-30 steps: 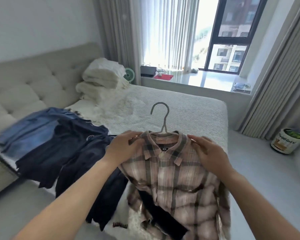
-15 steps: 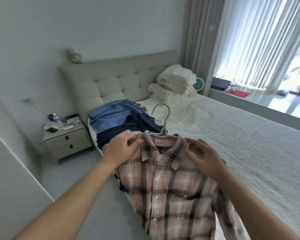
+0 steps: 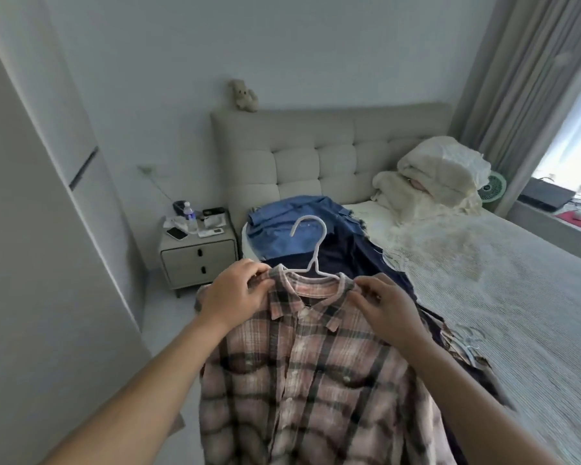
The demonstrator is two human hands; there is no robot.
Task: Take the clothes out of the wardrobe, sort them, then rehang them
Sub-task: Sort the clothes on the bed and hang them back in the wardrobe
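Between both hands' fingers [image 3: 255, 275]: shirt collar [image 3: 311, 290].

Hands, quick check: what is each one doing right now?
Left hand: fingers grip the plaid shirt at its left shoulder.
Right hand: fingers pinch the shirt's right shoulder by the collar.

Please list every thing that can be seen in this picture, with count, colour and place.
shirt: one, pink plaid, on the hanger, held up in front.
hanger: one, white, hook above the shirt collar.
clothes pile: blue on top, navy beneath, on the bed's left side.
bed: one, off-white cover, right.
blankets: folded, cream, by the headboard.
headboard: one, beige, tufted.
teddy: one, beige, on the headboard.
nightstand: one, beige, left of the bed.
bottle: one, clear, on the nightstand.
fan: one, green, beyond the bed.
hands: left and right pinch the shirt's shoulders.
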